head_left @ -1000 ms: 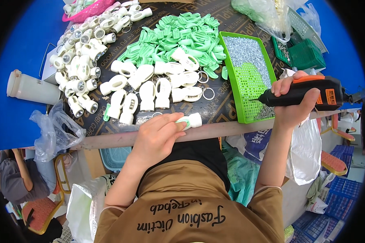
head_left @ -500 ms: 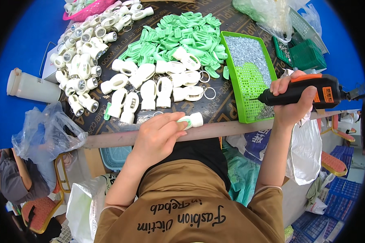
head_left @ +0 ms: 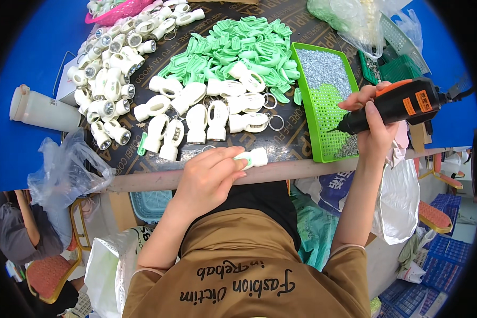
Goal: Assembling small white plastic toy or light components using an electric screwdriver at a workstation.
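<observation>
My left hand (head_left: 211,177) grips a small white keychain flashlight (head_left: 257,157) with a green cover on it, at the table's front edge. In my right hand (head_left: 375,114) is a black and orange electric screwdriver (head_left: 408,106), its tip pointing left over a green perforated tray (head_left: 314,130). Silvery screws (head_left: 326,66) fill the tray's far part, and more lie near its front corner. Beyond my left hand lie several white flashlights (head_left: 196,123) with key rings. A heap of green plastic covers (head_left: 244,47) rises behind them.
Many assembled-looking white flashlights (head_left: 111,85) are piled at the left, beside a white lidded cup (head_left: 45,108) lying tilted. A clear plastic bag (head_left: 71,169) hangs over the left edge. Dark green baskets (head_left: 403,69) stand at the far right. Another person (head_left: 24,228) is at the lower left.
The screwdriver in my right hand has tilted, its rear end rising, while its tip stays over the tray. My left hand keeps its grip on the flashlight. The view has shifted slightly.
</observation>
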